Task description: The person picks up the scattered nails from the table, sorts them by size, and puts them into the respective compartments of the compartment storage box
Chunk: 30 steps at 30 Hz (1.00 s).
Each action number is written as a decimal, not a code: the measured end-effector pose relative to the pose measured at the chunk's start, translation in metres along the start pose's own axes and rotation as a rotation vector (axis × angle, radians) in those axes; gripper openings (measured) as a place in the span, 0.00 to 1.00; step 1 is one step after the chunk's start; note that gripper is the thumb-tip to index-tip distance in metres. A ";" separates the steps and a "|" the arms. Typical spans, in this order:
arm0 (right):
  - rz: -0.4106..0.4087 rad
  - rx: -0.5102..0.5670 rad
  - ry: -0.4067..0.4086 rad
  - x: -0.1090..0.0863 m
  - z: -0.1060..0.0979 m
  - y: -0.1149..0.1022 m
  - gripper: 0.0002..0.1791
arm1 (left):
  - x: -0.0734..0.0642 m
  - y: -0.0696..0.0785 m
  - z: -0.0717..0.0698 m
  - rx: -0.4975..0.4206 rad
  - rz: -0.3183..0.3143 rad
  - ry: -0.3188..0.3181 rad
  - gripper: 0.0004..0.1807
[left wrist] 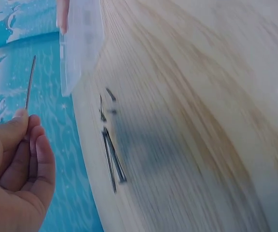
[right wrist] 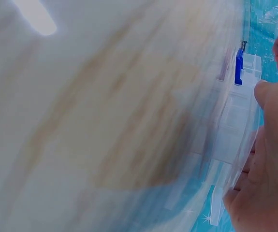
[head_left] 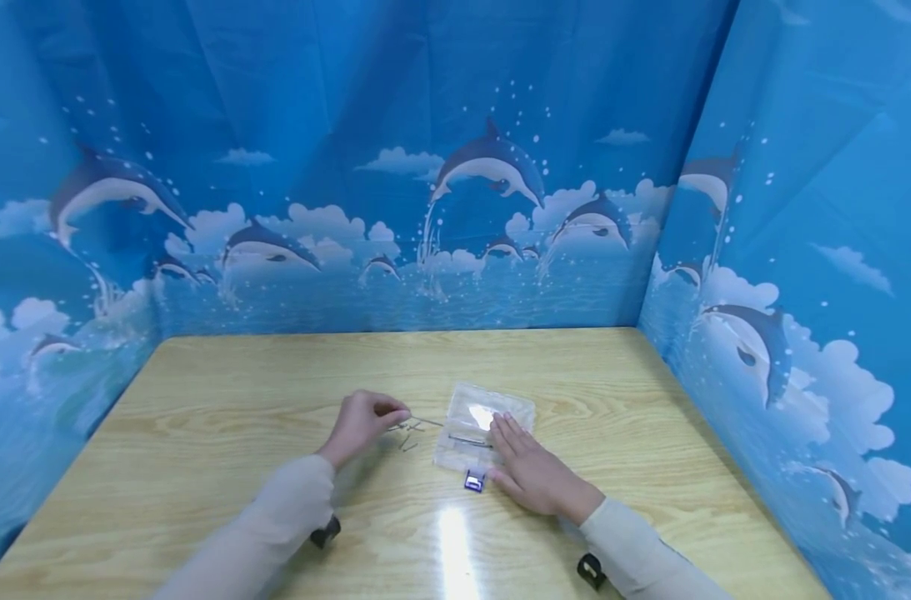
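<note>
head view: left hand (head_left: 363,423) pinches a nail (head_left: 427,422) by the box (head_left: 449,454); right hand (head_left: 530,468) rests straight-fingered on it. loose nails (left wrist: 114,153) lie on the desk (head_left: 275,375). being slim, the held one could twist and drop.

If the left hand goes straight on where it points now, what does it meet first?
Probably the clear box; the nail pinched in the left hand points towards it, though depth is unclear.

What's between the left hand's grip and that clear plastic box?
In the head view, a thin metal rod reaches from the left hand's grip toward the clear plastic box; several loose nail-like pieces lie on the wooden table beneath.
</note>
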State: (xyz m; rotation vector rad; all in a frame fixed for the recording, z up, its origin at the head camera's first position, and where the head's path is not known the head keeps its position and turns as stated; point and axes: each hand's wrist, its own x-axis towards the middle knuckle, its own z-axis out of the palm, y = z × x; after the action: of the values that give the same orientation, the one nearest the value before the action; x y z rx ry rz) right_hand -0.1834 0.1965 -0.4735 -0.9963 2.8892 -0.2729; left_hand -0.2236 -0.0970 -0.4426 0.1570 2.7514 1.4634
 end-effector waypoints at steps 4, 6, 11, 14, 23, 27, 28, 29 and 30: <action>0.004 -0.011 -0.001 0.000 0.000 0.000 0.38 | 0.002 0.006 0.011 -0.007 0.007 -0.015 0.05; 0.005 -0.012 0.001 0.000 0.001 0.000 0.38 | 0.003 0.009 0.017 -0.011 0.008 -0.021 0.04; 0.003 -0.004 0.003 0.000 0.000 -0.001 0.37 | 0.004 0.014 0.034 -0.006 0.029 -0.023 0.03; 0.006 -0.003 0.002 0.000 0.000 -0.001 0.38 | 0.005 0.017 0.043 0.016 0.057 -0.016 0.03; 0.008 -0.014 0.001 0.001 0.001 -0.001 0.37 | 0.004 0.019 0.064 0.025 0.139 -0.019 0.03; 0.005 -0.014 0.005 0.001 0.001 -0.001 0.37 | 0.003 0.019 0.069 0.025 0.167 -0.016 0.02; 0.005 -0.014 0.005 0.001 0.001 -0.001 0.37 | 0.002 0.018 0.070 0.025 0.167 -0.016 0.02; 0.004 -0.014 0.006 0.001 0.000 -0.001 0.37 | 0.002 0.019 0.070 0.023 0.163 -0.016 0.02; 0.003 -0.015 0.007 0.001 0.000 -0.001 0.37 | 0.002 0.018 0.071 0.021 0.166 -0.016 0.02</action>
State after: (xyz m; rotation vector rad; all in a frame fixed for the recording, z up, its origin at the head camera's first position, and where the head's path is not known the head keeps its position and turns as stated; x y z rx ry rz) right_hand -0.1834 0.1955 -0.4738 -0.9949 2.9033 -0.2553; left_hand -0.2194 -0.0279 -0.4672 0.4046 2.8013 1.4611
